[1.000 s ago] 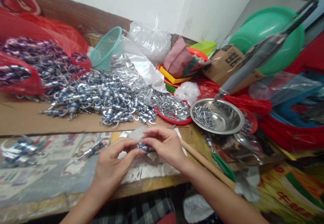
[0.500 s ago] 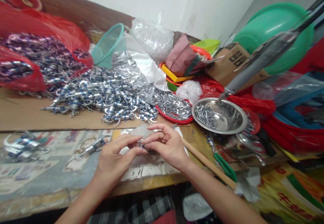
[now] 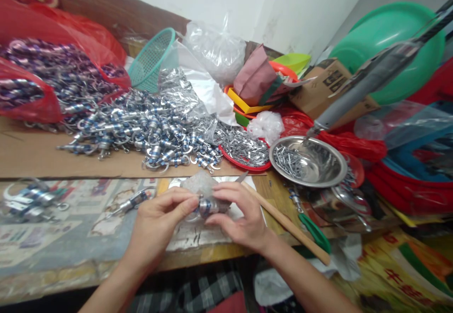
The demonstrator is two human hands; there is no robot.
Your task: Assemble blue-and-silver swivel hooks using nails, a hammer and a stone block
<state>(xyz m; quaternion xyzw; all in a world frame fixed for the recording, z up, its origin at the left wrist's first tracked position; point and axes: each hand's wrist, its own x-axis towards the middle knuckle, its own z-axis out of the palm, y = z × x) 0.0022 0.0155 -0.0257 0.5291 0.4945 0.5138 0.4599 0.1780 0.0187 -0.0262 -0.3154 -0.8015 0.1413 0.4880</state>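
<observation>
At the front of the bench, a small silver-and-blue metal fitting (image 3: pixel 207 206) lies between my hands. My left hand (image 3: pixel 163 216) pinches its left end with thumb and forefinger. Curled about the right end, my right hand (image 3: pixel 240 211) has its thumb below and fingers above, partly hiding the piece. Behind the fingers sits a pale translucent lump (image 3: pixel 200 183), its kind unclear. A similar fitting (image 3: pixel 129 202) lies left of my left hand, and a few more fittings with curved hooks (image 3: pixel 31 202) are grouped at the far left.
A large heap of silver-and-blue fittings (image 3: pixel 141 124) covers cardboard behind. To its right stand a red tray of flat metal pieces (image 3: pixel 247 150) and a steel bowl (image 3: pixel 318 157) holding pins. A wooden handle (image 3: pixel 290 228) and a grey lever tool (image 3: pixel 368 82) are on the right.
My hands have moved slightly apart, and the fitting between them shows more fully now. My right hand has opened out from a fingertip pinch to curl around its right end.
</observation>
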